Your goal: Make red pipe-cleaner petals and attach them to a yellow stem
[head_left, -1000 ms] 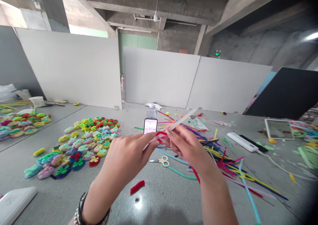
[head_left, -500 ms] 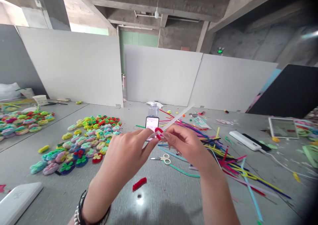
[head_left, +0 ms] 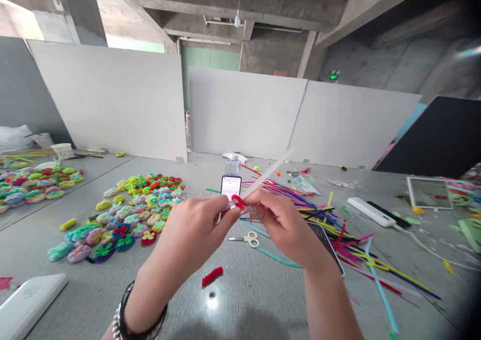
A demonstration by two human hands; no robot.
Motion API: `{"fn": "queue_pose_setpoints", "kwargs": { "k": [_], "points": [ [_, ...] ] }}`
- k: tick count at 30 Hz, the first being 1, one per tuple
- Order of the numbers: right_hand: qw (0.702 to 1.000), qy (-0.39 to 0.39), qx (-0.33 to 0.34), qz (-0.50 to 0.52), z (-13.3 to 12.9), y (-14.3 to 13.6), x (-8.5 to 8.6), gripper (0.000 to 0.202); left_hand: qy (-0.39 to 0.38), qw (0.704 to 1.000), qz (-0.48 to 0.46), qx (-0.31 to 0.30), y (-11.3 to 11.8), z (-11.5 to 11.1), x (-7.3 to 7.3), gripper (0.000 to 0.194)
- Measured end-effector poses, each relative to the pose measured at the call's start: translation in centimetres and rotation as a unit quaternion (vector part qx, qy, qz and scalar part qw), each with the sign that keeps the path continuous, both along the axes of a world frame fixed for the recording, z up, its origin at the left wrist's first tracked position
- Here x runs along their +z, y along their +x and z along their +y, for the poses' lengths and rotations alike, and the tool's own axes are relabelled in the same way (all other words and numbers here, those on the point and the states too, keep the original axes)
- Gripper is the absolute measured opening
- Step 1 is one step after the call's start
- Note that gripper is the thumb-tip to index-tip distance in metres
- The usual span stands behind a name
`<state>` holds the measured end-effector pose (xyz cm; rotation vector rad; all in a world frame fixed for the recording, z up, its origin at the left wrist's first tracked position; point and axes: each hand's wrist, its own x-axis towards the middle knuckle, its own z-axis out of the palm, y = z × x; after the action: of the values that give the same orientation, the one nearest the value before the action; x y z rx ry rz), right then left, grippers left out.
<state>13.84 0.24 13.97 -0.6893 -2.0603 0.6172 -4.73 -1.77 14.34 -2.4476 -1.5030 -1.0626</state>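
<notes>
Scissors (head_left: 248,239) lie on the near side of the red fuzzy piece (head_left: 237,201) pinched by the left hand (head_left: 201,222); the right hand (head_left: 283,222) curls beside it, exact grip hidden. Against a second ago, the pale strip (head_left: 268,174) beyond the scissors slants more steeply, and the red fuzzy piece sits farther left relative to them.

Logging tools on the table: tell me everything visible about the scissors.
The scissors have cream handles with two finger loops and slim, metallic-looking blades that appear closed. They lie flat on the gray table, tip toward the picture's left, loops right. Neither the left hand nor the right hand touches them. A teal fuzzy stem starts beside the lower loop; whether they touch is unclear.
</notes>
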Motion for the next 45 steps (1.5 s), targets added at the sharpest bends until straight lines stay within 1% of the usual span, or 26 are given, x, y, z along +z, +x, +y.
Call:
{"fn": "queue_pose_setpoints", "kwargs": {
  "k": [5,8,11,13,16,19,25,29,32,34,36,38,41,43,45],
  "points": [
    [0.998,0.054,0.0,-0.019,-0.3,-0.1,0.1,0.02,-0.042,0.997,-0.052,-0.025,-0.1,0.0,0.0,0.041],
    [0.996,0.088,0.013,-0.021,-0.3,0.2,0.3,0.021,-0.103,0.985,-0.118,-0.071,0.1,-0.1,0.0,0.045],
    [0.994,0.108,0.014,-0.017,-0.3,0.4,0.4,0.021,-0.161,0.956,-0.204,-0.134,0.6,-0.2,0.1,0.049],
    [0.993,0.114,0.008,-0.009,-0.2,0.5,0.4,0.02,-0.19,0.934,-0.257,-0.162,0.9,-0.2,0.1,0.051],
    [0.993,0.118,0.006,0.006,-0.1,0.7,0.3,0.019,-0.231,0.902,-0.312,-0.186,1.2,0.0,-0.1,0.053],
    [0.993,0.116,0.008,0.015,0.2,0.8,0.3,0.018,-0.254,0.88,-0.347,-0.2,1.4,0.3,-0.3,0.053],
    [0.995,0.098,0.014,0.011,0.2,1.0,0.5,0.018,-0.272,0.856,-0.38,-0.221,1.8,0.5,-0.5,0.052],
    [0.997,0.071,0.015,0.005,0.2,1.2,0.4,0.019,-0.307,0.83,-0.405,-0.229,2.4,0.4,-0.4,0.05],
    [0.998,0.054,0.031,0.014,0.5,1.5,0.1,0.019,-0.329,0.817,-0.416,-0.227,2.9,0.2,-0.3,0.046],
    [0.999,0.021,0.03,0.024,0.7,1.5,-0.1,0.015,-0.341,0.807,-0.422,-0.235,3.0,0.3,-0.3,0.046],
    [0.998,-0.03,0.026,0.05,0.7,1.5,-0.2,0.011,-0.348,0.795,-0.432,-0.247,3.0,0.3,-0.3,0.046],
    [0.993,-0.07,0.041,0.085,0.7,1.5,-0.4,0.014,-0.352,0.785,-0.441,-0.257,2.8,0.4,-0.4,0.046],
    [0.987,-0.088,0.069,0.114,0.4,1.4,-0.5,0.018,-0.359,0.783,-0.441,-0.253,2.6,0.6,-0.5,0.044],
    [0.986,-0.091,0.07,0.121,0.3,1.3,-0.5,0.024,-0.367,0.786,-0.432,-0.246,2.6,0.8,-0.5,0.043],
    [0.987,-0.087,0.068,0.114,0.3,1.1,-0.4,0.026,-0.382,0.782,-0.422,-0.255,2.7,0.9,-0.6,0.041]
  ]
}}
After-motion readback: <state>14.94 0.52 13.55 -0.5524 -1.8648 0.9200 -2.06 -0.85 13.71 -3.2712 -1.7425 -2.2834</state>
